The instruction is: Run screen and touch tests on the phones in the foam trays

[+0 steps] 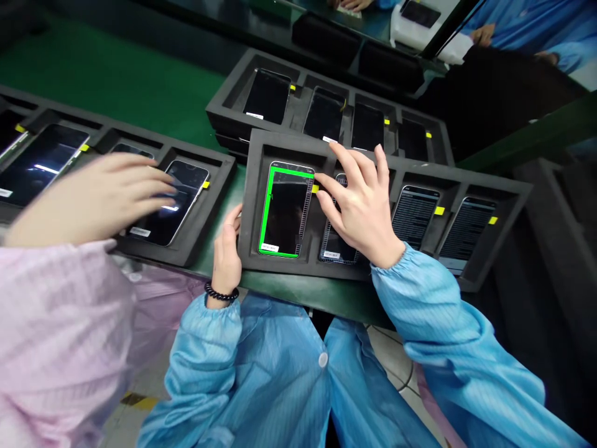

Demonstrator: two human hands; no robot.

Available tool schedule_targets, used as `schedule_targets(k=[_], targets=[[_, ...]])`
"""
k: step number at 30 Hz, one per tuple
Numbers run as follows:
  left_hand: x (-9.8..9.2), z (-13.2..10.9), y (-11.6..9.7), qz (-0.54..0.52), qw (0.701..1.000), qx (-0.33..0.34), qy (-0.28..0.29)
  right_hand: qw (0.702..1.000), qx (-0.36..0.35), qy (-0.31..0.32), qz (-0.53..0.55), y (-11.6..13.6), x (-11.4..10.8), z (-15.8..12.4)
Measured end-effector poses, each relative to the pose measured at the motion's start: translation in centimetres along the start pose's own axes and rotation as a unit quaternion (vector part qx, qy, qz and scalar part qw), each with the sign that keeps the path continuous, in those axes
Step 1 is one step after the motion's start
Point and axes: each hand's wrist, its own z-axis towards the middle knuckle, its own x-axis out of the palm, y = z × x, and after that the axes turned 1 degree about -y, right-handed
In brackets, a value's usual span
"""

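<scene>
A dark foam tray (pixel 422 169) lies in front of me with phones in its compartments. The leftmost phone (pixel 285 211) shows a green band along its left, top and bottom edges. My right hand (pixel 364 202) is over the tray, fingers spread, its index fingertip at that phone's upper right edge. Under this hand a second phone (pixel 338 249) is partly hidden. Two phones farther right, the nearer one (pixel 415 214) included, show lines of text. My left hand (pixel 227 255), with a black beaded bracelet, rests against the tray's left end, its fingertips partly hidden behind the edge.
Another person's hand (pixel 102 193), in a pink sleeve, reaches over a second phone tray (pixel 219 168) on the left. Stacked trays (pixel 219 118) with phones stand behind mine. More people in blue sleeves are at the top right. Dark trays (pixel 559 205) stand at the right.
</scene>
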Motion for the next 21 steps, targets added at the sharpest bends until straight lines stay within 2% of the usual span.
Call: schedule_targets(k=[8, 14, 21], targets=[[-0.1, 0.2, 0.1, 0.012, 1.000, 0.003, -0.009, 1.000, -0.023, 0.001, -0.012, 0.5, 0.2, -0.3], [0.0, 0.2, 0.0, 0.023, 1.000, 0.005, -0.012, 0.998, -0.066, -0.005, -0.025, 1.4, -0.1, -2.2], [0.0, 0.2, -0.1, 0.021, 1.000, 0.010, -0.011, 0.995, -0.091, 0.028, 0.006, 3.4, -0.7, -4.8]])
